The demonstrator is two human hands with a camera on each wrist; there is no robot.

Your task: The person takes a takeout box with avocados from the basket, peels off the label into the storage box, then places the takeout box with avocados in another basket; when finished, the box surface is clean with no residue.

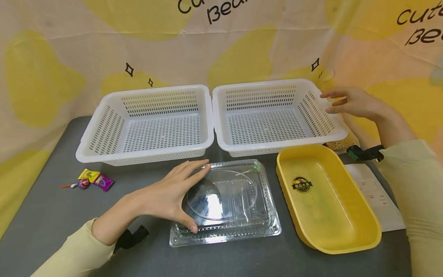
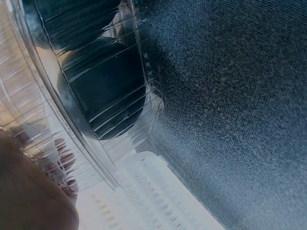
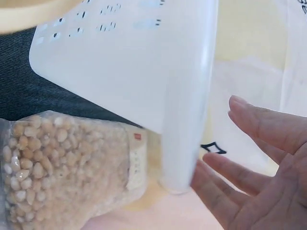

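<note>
clear lid [image 1: 235,200] under left hand [image 1: 166,198], fingers flat on top

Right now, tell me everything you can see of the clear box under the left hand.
The clear box is a shallow rectangular clamshell of thin, glossy see-through plastic, with ribbed walls, a flanged rim and a raised oval on its lid. It looks shut and empty, lying flat on the grey table, in front of the two white baskets and left of the yellow tray. The left hand rests on its left side, fingers spread straight over the lid, thumb at the near edge.
</note>
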